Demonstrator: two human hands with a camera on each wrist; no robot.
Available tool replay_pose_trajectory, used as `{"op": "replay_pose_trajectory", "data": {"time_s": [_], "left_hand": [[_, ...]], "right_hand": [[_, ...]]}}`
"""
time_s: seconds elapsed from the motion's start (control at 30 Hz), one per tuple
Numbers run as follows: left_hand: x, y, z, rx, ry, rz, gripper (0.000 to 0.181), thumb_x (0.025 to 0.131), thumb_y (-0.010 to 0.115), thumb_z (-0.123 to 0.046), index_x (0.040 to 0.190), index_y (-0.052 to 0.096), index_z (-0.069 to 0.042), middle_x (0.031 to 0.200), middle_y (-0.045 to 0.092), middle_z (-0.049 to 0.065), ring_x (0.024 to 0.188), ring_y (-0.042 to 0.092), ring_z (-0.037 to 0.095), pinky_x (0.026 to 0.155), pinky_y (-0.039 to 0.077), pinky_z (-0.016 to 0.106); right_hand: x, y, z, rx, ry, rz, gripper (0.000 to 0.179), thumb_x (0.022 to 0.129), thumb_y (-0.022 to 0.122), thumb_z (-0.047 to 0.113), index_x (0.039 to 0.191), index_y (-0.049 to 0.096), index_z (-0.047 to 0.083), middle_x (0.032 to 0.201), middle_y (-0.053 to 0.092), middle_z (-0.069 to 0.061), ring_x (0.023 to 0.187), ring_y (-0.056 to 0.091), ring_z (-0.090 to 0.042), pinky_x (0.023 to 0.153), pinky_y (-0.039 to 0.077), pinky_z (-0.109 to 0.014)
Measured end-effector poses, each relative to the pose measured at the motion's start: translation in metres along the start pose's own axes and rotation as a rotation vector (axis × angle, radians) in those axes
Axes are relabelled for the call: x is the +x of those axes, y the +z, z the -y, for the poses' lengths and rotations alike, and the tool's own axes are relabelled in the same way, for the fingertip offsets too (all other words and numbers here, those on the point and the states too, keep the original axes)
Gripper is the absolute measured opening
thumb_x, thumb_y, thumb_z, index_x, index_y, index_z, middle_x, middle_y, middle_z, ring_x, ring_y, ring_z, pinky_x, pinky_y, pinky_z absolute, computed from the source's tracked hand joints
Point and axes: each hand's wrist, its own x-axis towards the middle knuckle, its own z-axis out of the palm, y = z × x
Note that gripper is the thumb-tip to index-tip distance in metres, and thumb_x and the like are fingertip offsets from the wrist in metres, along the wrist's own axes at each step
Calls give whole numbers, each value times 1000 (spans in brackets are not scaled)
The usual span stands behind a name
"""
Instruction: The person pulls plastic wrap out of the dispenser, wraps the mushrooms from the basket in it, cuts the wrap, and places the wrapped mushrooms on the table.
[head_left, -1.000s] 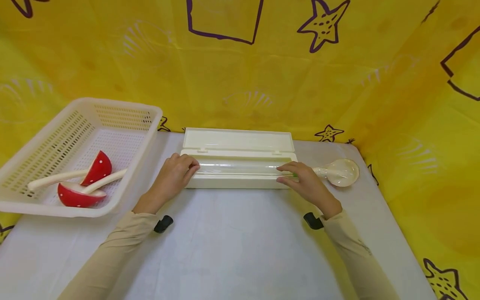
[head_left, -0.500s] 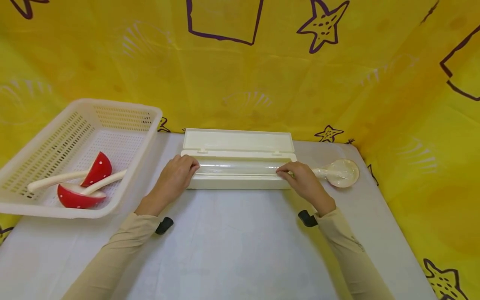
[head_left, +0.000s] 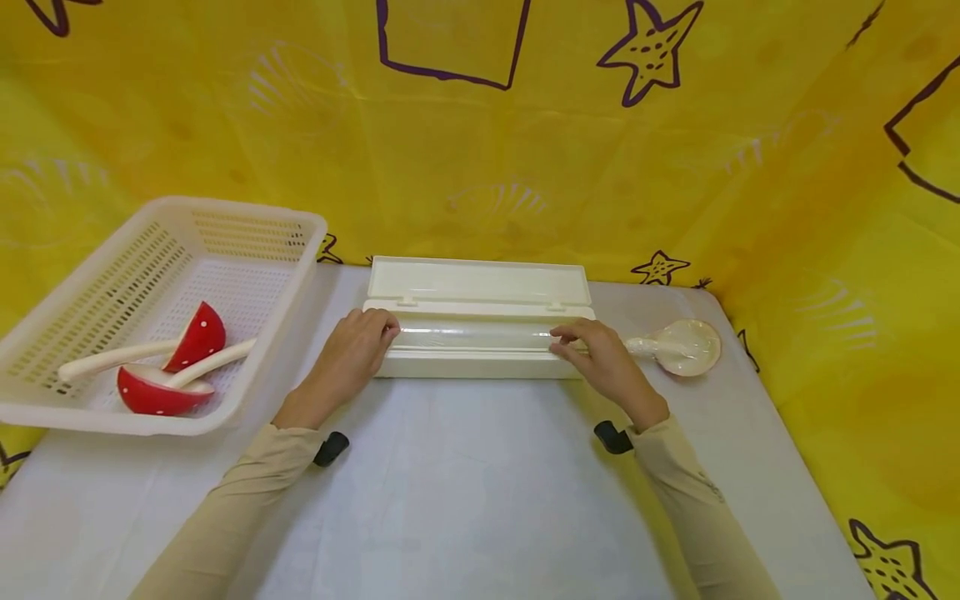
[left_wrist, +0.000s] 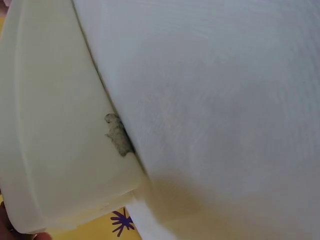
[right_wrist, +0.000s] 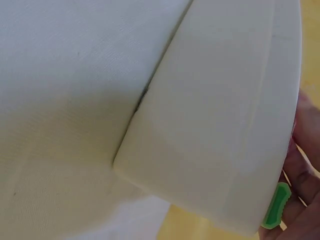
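Observation:
A cream cling film dispenser [head_left: 476, 365] lies across the back of the table, its lid [head_left: 480, 280] tipped back. Clear cling film [head_left: 472, 336] shows along its opening. At the dispenser's left end, my left hand [head_left: 348, 350] has curled fingers and pinches at the film's edge. Over the right end, my right hand [head_left: 603, 358] has its thumb and index fingertips slightly apart beside the film. A green slider [right_wrist: 276, 206] shows beside that hand's fingers in the right wrist view. The left wrist view mostly shows the dispenser's front wall [left_wrist: 60, 115], with fingers at its lower corner.
A white perforated basket [head_left: 279, 350] at left holds two red, white-dotted ladles [head_left: 167, 392]. A cream ladle [head_left: 686, 348] lies right of the dispenser, its handle reaching toward my right hand. A yellow patterned curtain [head_left: 480, 150] hangs along the back and right of the table.
My right hand moved slightly left and inward; its thumb and index finger came together, then parted a little. My left hand stays at the dispenser's left end.

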Motion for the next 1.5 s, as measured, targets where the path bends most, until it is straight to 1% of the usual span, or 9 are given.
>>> {"op": "replay_pose_trajectory", "data": {"time_s": [0.3, 0.47, 0.6, 0.7, 0.87, 0.97, 1.1, 1.27, 1.5], "left_hand": [[0, -8, 0, -88, -47, 121, 11, 98, 59, -12, 104, 59, -3, 85, 57, 10, 82, 46, 26, 75, 36, 36], [1, -9, 0, -111, -64, 129, 13, 99, 56, -8, 107, 61, 1, 85, 55, 11, 86, 48, 29, 79, 38, 39], [2, -10, -1, -94, -64, 116, 12, 99, 59, -8, 103, 66, 1, 84, 56, 12, 88, 50, 32, 78, 41, 40], [2, -9, -1, -32, -11, 49, 9, 95, 65, -8, 95, 68, 0, 83, 58, 12, 84, 53, 33, 75, 45, 41], [1, 0, 0, 133, 158, -156, 9, 87, 74, -5, 87, 66, 0, 82, 61, 13, 77, 55, 32, 69, 50, 38], [-1, 4, 1, 205, 209, -218, 10, 86, 74, -5, 87, 65, 0, 85, 64, 14, 77, 56, 30, 69, 50, 36], [-2, 7, 1, 245, 217, -279, 11, 89, 71, -6, 89, 63, 1, 82, 66, 12, 75, 55, 29, 65, 51, 35], [-1, 7, -1, 249, 166, -331, 12, 93, 67, -8, 91, 59, 2, 72, 63, 12, 65, 54, 29, 49, 48, 38], [2, 3, -5, 255, 105, -358, 13, 94, 65, -10, 94, 58, 1, 70, 59, 12, 52, 54, 29, 39, 42, 41]], "right_hand": [[1, 5, -4, -40, -83, -52, 15, 95, 64, 8, 104, 73, 0, 100, 71, -13, 96, 65, -31, 87, 52, -45], [0, 11, -6, -78, -142, -126, 11, 96, 63, 6, 102, 70, 0, 96, 68, -13, 87, 66, -27, 78, 55, -41], [1, 13, -6, -116, -193, -166, 9, 95, 63, 5, 100, 69, 0, 93, 66, -12, 79, 64, -25, 73, 55, -39], [2, 14, -6, -128, -203, -171, 8, 95, 63, 5, 99, 68, -1, 93, 68, -13, 80, 66, -26, 74, 56, -39], [2, 18, -8, -134, -190, -185, 9, 94, 64, 5, 98, 66, -3, 90, 70, -15, 83, 68, -30, 81, 54, -46], [1, 20, -9, -115, -160, -188, 10, 95, 63, 6, 99, 65, -2, 90, 70, -15, 84, 66, -31, 85, 49, -52], [1, 19, -9, -23, -100, -166, 12, 98, 59, 7, 101, 64, -3, 93, 68, -16, 84, 61, -29, 82, 50, -45], [1, 16, -7, 94, -24, -156, 16, 101, 53, 9, 106, 61, -5, 97, 66, -17, 83, 58, -23, 74, 49, -32], [7, 3, -3, 64, -73, -203, 14, 100, 53, 5, 105, 60, -6, 98, 65, -19, 86, 61, -27, 77, 50, -37]]}}
